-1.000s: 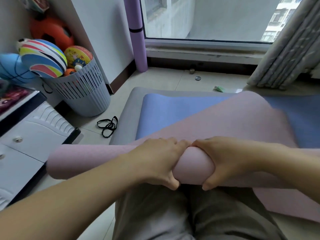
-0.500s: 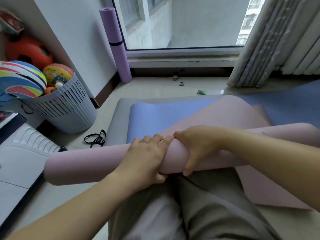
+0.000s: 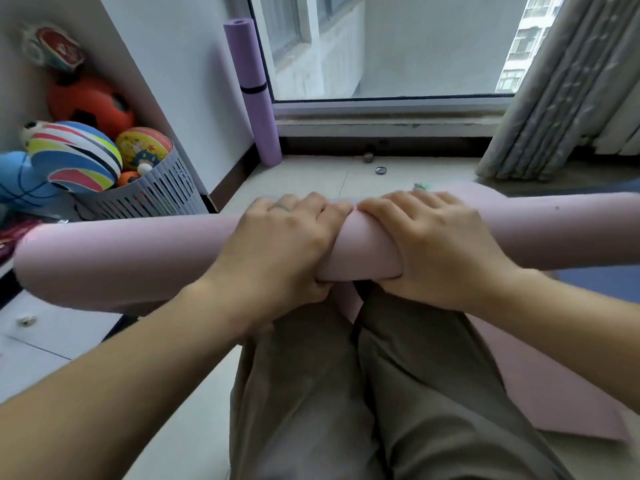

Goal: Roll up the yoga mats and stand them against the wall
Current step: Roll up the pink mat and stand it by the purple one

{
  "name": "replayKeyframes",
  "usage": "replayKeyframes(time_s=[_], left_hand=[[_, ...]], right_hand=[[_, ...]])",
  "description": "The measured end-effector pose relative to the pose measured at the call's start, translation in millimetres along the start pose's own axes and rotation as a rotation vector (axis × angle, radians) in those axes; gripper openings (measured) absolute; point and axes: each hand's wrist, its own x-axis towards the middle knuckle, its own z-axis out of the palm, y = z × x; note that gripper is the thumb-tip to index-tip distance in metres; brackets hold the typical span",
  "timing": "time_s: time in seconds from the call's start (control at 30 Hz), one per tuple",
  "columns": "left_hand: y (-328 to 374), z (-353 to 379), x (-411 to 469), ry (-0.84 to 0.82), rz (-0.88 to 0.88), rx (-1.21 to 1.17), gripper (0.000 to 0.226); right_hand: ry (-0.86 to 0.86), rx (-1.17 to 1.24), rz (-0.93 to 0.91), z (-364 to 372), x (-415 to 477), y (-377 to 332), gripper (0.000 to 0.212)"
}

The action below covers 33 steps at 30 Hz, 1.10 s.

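A pink yoga mat (image 3: pixel 114 258), mostly rolled into a long tube, lies crosswise in front of me, lifted above my knees. My left hand (image 3: pixel 277 251) and my right hand (image 3: pixel 429 244) grip the roll side by side at its middle, fingers over the top and thumbs underneath. The mat's loose tail (image 3: pixel 540 386) hangs down to the floor at the right. A sliver of a blue mat (image 3: pixel 602 278) shows under the roll at the right. A purple rolled mat (image 3: pixel 256 95) with a black strap stands upright in the corner by the window.
A grey slotted basket (image 3: pixel 156 195) full of coloured balls stands at the left by the wall. White drawers (image 3: pixel 41 327) are at the lower left. A curtain (image 3: pixel 540 98) hangs at the right. Small bits, including a round cap (image 3: pixel 381 170), lie on the floor below the window sill.
The pink roll has come up off the floor mats and closer to my view, both hands still gripping it. My view has tilted up toward the window.
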Motion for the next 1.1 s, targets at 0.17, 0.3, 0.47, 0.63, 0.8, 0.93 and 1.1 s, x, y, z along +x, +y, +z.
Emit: replayKeyframes(time_s=[0.17, 0.3, 0.47, 0.63, 0.8, 0.93, 1.1], left_hand=[[29.8, 17.9, -26.3, -0.310, 0.016, -0.167, 0.088], [39.7, 42.5, -47.0, -0.446, -0.018, -0.426, 0.087], [12.8, 47.5, -29.3, -0.672, -0.070, -0.630, 0.086], [22.6, 56.6, -34.4, -0.473, -0.060, -0.436, 0.094], [7.4, 57.9, -15.3, -0.629, -0.131, -0.668, 0.081], [3.5, 61.0, -5.8, -0.710, -0.157, -0.690, 0.079], [41.5, 73.6, -38.7, -0.261, -0.165, -0.148, 0.098]], right_hand=[[-0.494, 0.077, -0.036, -5.1, -21.9, -13.5, 0.075], [-0.713, 0.129, -0.063, 10.8, -30.4, -23.6, 0.080], [-0.926, 0.303, 0.029, 17.5, -4.0, -15.6, 0.086], [-1.103, 0.426, 0.150, 25.2, 16.7, -5.2, 0.088], [-0.772, -0.025, -0.023, 20.5, -4.7, -20.8, 0.096], [-0.582, -0.037, 0.025, 28.0, -24.8, -35.6, 0.076], [-0.639, 0.061, 0.058, 29.6, -2.8, -17.3, 0.067]])
